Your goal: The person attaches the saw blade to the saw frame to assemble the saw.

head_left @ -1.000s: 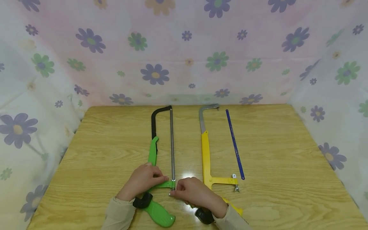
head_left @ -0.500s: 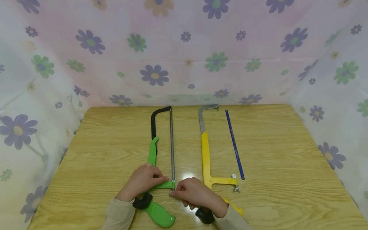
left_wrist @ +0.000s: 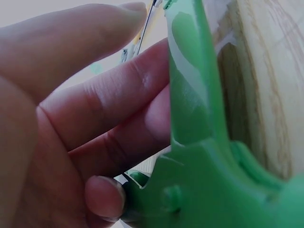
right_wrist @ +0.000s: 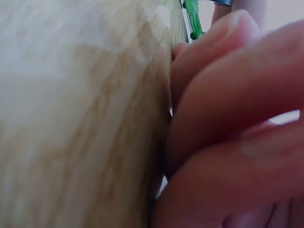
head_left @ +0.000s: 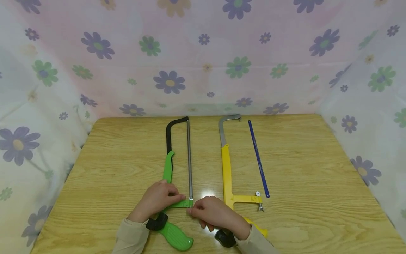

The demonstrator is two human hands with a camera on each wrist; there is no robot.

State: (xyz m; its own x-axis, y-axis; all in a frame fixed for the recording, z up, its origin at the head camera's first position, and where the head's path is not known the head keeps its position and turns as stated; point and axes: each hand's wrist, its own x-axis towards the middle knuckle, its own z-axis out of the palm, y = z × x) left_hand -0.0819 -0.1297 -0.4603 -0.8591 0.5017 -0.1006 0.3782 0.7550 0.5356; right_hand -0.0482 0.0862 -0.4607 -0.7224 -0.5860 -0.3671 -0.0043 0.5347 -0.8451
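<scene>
A green hacksaw (head_left: 168,165) with a black front bow lies on the table, its grey blade (head_left: 189,158) fitted along the right side. My left hand (head_left: 158,197) grips its frame above the handle, thumb along the short green arm. Seen from the left wrist, the fingers (left_wrist: 109,99) curl against the green frame (left_wrist: 192,104). At the end of that arm, just below the blade, my right hand (head_left: 214,211) pinches the wing nut between thumb and forefinger. Those fingertips cover the nut. In the right wrist view the curled fingers (right_wrist: 228,104) sit close to the wood.
To the right lies a yellow hacksaw (head_left: 227,173) with a grey bow and no blade, its own wing nut (head_left: 261,208) at the arm's end. The right forearm crosses over its handle. A loose blue blade (head_left: 258,158) lies beyond it. Floral cloth (head_left: 196,53) walls the table (head_left: 304,176).
The right thumb and forefinger have turned slightly at the wing nut, now covering it more. The left hand and both saws stay in place.
</scene>
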